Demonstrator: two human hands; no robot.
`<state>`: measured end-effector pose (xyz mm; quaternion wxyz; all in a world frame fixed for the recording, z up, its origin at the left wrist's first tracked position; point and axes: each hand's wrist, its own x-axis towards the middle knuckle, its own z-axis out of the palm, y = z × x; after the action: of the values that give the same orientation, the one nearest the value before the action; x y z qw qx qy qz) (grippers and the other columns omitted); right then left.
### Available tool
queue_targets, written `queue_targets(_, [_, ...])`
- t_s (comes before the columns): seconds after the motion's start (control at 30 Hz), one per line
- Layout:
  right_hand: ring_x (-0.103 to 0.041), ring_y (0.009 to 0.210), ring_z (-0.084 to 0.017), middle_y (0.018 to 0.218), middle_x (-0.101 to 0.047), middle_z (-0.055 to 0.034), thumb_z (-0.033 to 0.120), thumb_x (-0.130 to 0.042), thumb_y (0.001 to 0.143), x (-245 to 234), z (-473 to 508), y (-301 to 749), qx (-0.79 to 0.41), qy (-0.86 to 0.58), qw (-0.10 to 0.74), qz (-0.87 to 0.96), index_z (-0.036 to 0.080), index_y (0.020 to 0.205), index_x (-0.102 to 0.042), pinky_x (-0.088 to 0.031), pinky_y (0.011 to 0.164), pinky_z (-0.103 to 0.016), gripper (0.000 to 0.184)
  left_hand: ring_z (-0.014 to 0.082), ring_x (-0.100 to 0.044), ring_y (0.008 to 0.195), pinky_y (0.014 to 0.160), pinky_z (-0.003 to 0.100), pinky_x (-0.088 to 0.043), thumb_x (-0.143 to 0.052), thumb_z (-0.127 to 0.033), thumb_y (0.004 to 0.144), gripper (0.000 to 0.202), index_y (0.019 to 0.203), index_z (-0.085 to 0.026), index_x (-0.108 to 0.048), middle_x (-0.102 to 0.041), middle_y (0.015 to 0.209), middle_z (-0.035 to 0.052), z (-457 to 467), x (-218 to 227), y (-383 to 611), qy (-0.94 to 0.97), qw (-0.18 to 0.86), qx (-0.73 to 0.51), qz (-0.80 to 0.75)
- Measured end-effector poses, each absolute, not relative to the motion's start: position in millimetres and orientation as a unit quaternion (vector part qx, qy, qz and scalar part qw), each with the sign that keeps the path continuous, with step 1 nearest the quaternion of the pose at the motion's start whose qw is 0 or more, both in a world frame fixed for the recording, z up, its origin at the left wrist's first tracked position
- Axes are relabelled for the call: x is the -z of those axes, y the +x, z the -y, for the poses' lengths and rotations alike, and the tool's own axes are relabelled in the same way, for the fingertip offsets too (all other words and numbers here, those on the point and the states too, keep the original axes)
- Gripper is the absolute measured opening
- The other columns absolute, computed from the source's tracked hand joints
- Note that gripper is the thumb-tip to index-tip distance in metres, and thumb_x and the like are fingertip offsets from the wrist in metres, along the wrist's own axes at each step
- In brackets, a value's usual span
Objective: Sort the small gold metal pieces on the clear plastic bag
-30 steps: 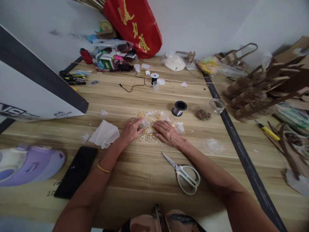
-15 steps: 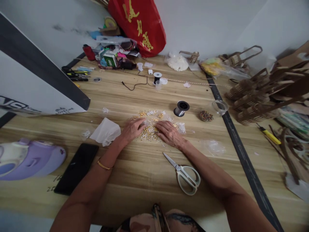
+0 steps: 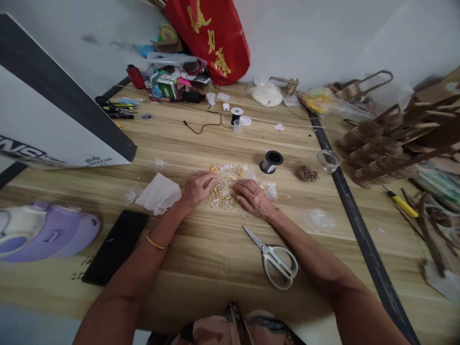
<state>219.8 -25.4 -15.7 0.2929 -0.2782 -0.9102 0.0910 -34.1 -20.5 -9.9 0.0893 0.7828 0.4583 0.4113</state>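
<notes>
A pile of small gold and silver metal findings [image 3: 223, 195] lies on the wooden table between my hands. My left hand [image 3: 197, 190] is at the pile's left edge, its fingers and thumb drawn together; whatever is between the fingertips is too small to make out. Clear plastic seems to lie near those fingertips. From the right, my right hand [image 3: 253, 197] rests over the pile's edge with its fingers stretched out and slightly apart. Smaller gold clusters [image 3: 240, 171] and a silver cluster [image 3: 227, 167] sit just beyond. Scissors with pale handles [image 3: 275, 258] lie closer to me.
A wire spool [image 3: 271, 162], a heap of multicoloured beads [image 3: 307, 173] and a clear round container [image 3: 328, 161] stand back right. At left are white paper [image 3: 158, 194], a black phone [image 3: 115, 247], a purple-and-white object [image 3: 53, 232] and a large box [image 3: 61, 115]. Woven baskets [image 3: 373, 148] crowd the right.
The view has shifted slightly. My left hand's fingers look a little more drawn together, while my right hand stays over the pile's right edge.
</notes>
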Motion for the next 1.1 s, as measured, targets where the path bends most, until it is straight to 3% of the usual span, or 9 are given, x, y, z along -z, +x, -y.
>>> queue_targets(0.3, [-0.057,0.115,-0.026,0.119,-0.064,-0.0162,0.029,-0.045,0.099,18,25,220,-0.111,-0.275,0.315,0.901,0.015,0.127,-0.056,-0.047,0.101,-0.049,0.033,0.0198,-0.071,0.090,0.084,0.031,-0.054,-0.057,-0.022,0.089,0.018,0.092,-0.016,-0.074,-0.076,0.096,0.0077,23,-8,-32,0.729,0.184,-0.447,-0.484])
queue_targets(0.47, [-0.060,0.111,-0.024,0.116,-0.065,-0.0151,0.033,-0.044,0.100,10,27,217,-0.184,-0.328,0.370,0.849,0.017,0.124,-0.058,-0.049,0.096,-0.044,0.032,0.0191,-0.070,0.089,0.084,0.031,-0.053,-0.059,-0.021,0.089,0.015,0.091,-0.017,-0.074,-0.076,0.093,0.0077,25,-12,-26,0.750,0.173,-0.462,-0.440])
queue_targets(0.6, [-0.065,0.086,-0.018,0.102,-0.069,-0.0097,0.042,-0.046,0.098,-4,29,211,-0.297,-0.402,0.389,0.774,0.017,0.125,-0.057,-0.053,0.080,-0.034,0.039,0.0193,-0.069,0.091,0.087,0.034,-0.053,-0.059,-0.019,0.090,0.015,0.092,-0.017,-0.073,-0.075,0.094,0.0088,26,-12,-18,0.777,0.147,-0.477,-0.384])
queue_targets(0.77, [-0.064,0.059,-0.014,0.076,-0.071,-0.0038,0.054,-0.048,0.093,-14,20,197,-0.590,-0.441,0.364,0.570,0.017,0.121,-0.055,-0.050,0.054,-0.024,0.048,0.0193,-0.069,0.096,0.089,0.037,-0.054,-0.057,-0.017,0.091,0.016,0.098,-0.018,-0.072,-0.074,0.100,0.0103,31,-13,-10,0.805,0.131,-0.473,-0.333])
queue_targets(0.9, [-0.061,0.047,-0.012,0.061,-0.067,-0.0019,0.040,-0.069,0.077,-8,7,187,-0.711,-0.419,0.341,0.450,0.013,0.100,-0.062,-0.045,0.042,-0.020,0.036,0.0202,-0.066,0.103,0.089,0.038,-0.054,-0.057,-0.016,0.091,0.017,0.096,-0.018,-0.073,-0.072,0.106,0.0115,34,-12,-7,0.826,0.128,-0.456,-0.305])
queue_targets(1.0, [-0.059,0.046,-0.011,0.060,-0.067,-0.0005,0.030,-0.075,0.067,-3,2,185,-0.717,-0.406,0.358,0.439,0.013,0.093,-0.065,-0.044,0.041,-0.019,0.032,0.0211,-0.066,0.103,0.091,0.039,-0.053,-0.059,-0.019,0.090,0.015,0.094,-0.018,-0.073,-0.071,0.108,0.0124,34,-11,-8,0.821,0.132,-0.454,-0.319])
queue_targets(1.1, [-0.058,0.046,-0.009,0.060,-0.067,0.0004,0.032,-0.076,0.066,0,1,185,-0.707,-0.408,0.385,0.430,0.013,0.091,-0.067,-0.044,0.040,-0.018,0.032,0.0227,-0.066,0.105,0.095,0.040,-0.051,-0.064,-0.027,0.087,0.019,0.102,-0.018,-0.072,-0.071,0.111,0.0126,34,-10,-11,0.788,0.176,-0.458,-0.372])
